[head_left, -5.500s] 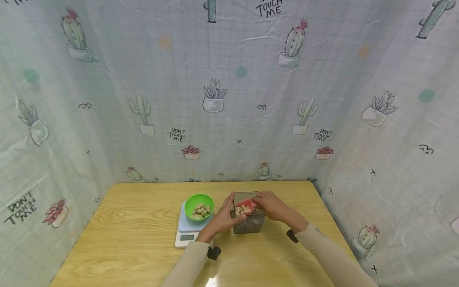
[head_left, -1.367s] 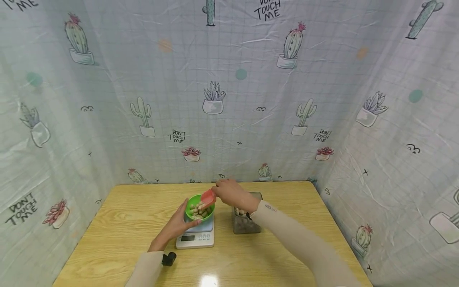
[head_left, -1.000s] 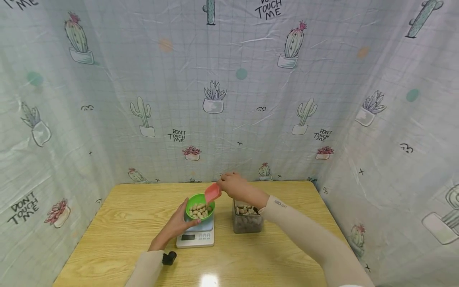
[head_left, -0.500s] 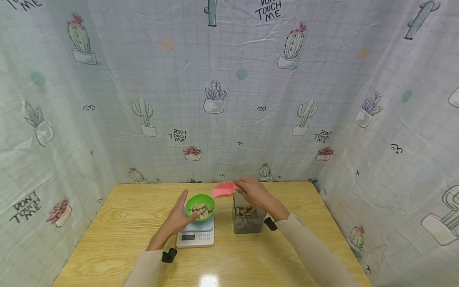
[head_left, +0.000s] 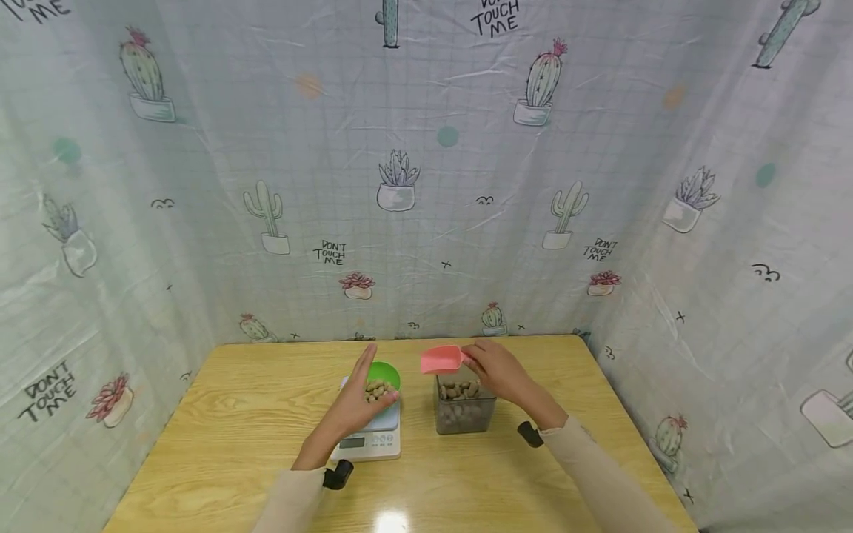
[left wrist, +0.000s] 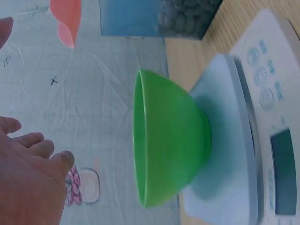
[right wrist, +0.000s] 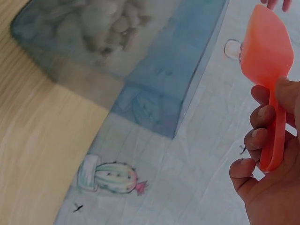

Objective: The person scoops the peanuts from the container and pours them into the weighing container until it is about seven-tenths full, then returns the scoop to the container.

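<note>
My right hand [head_left: 501, 374] grips a pinkish-red scoop [head_left: 442, 360] by its handle, fingers curled round it in the right wrist view. The scoop's bowl is level above the back-left edge of a clear grey container [head_left: 464, 418] holding peanuts in their shells [head_left: 460, 390]. My left hand [head_left: 349, 409] is raised with straight, spread fingers, apart from the green bowl [left wrist: 171, 140] in the left wrist view. In the head view it overlaps the bowl's left side. More peanuts [head_left: 377, 389] lie in the bowl, which stands on the blue platform of a white kitchen scale [head_left: 383, 446].
Everything stands on a light wooden table [head_left: 253, 414]. Behind it and at both sides hangs a pale curtain [head_left: 426, 259] printed with cacti. The container stands just right of the scale with a narrow gap between them.
Peanuts have been tipped from the scoop into the bowl. The scoop has since moved right, from over the bowl to over the container. My left hand has let go of the bowl and risen.
</note>
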The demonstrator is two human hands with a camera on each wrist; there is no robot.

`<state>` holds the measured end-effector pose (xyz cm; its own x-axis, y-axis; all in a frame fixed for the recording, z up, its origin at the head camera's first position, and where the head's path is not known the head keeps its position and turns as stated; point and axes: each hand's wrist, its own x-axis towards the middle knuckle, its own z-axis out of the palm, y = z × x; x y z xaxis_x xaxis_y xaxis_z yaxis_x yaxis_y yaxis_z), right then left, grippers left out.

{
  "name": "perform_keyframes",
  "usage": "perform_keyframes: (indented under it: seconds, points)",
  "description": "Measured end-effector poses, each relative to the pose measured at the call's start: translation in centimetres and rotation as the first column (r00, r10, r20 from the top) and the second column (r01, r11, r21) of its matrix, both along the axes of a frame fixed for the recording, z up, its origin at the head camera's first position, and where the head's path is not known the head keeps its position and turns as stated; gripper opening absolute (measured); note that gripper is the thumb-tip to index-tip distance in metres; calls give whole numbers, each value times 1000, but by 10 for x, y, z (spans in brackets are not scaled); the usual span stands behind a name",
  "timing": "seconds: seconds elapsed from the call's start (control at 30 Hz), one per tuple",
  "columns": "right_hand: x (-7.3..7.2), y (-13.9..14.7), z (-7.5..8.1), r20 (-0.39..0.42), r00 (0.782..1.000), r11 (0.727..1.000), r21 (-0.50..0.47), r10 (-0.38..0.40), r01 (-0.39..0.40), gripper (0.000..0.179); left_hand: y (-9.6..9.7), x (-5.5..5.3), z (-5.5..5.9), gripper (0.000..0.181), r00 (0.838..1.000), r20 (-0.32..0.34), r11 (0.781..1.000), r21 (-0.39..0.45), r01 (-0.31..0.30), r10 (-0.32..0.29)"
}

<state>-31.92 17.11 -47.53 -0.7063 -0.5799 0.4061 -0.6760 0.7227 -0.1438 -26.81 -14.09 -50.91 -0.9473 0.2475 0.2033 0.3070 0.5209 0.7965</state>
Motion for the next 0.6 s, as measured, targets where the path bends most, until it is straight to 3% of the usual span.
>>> perform_keyframes:
  seconds: [0.3,0.6]
  points:
    - [13,28,2,-44,998,999,23,-35,36,23,41,-4,1,98,994,45,994,35,102,-103]
    - [20,36,6,-78,996,992,113,-51,59,19,78,-19,-20,104,982,37,982,-20,187,-186]
